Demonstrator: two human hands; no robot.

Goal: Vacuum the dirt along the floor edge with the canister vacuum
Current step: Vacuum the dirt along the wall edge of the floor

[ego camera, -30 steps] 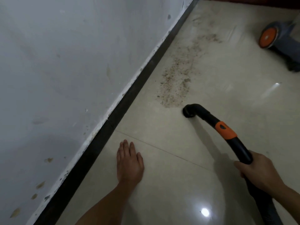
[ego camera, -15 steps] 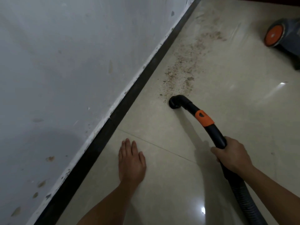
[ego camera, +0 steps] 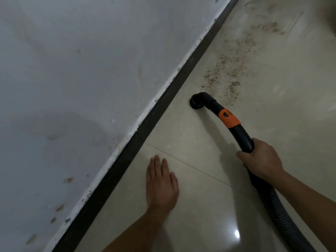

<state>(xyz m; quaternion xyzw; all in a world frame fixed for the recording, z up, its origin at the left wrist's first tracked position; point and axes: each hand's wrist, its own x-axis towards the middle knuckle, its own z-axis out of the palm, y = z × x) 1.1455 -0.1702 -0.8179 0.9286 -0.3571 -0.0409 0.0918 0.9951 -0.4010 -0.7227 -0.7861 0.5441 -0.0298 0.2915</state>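
Right hand point(ego camera: 261, 159) wraps rigid black handle tube point(ego camera: 241, 135), just below orange collar point(ego camera: 229, 119). Good hold: above ribbed hose point(ego camera: 283, 215), which looks flexible, likely drags. Tube looks like light, stiff plastic, should steer one-handed. Nozzle mouth point(ego camera: 196, 102) down on floor tile point(ego camera: 209, 206), near baseboard point(ego camera: 169, 100) at its 9 o'clock, apart. Dirt patch point(ego camera: 229, 70) at nozzle's 1 o'clock, trailing toward 12 along edge. Left hand point(ego camera: 161, 184) flat on tile at nozzle's 7 o'clock, fingers straight, holding nothing. Canister out of view.
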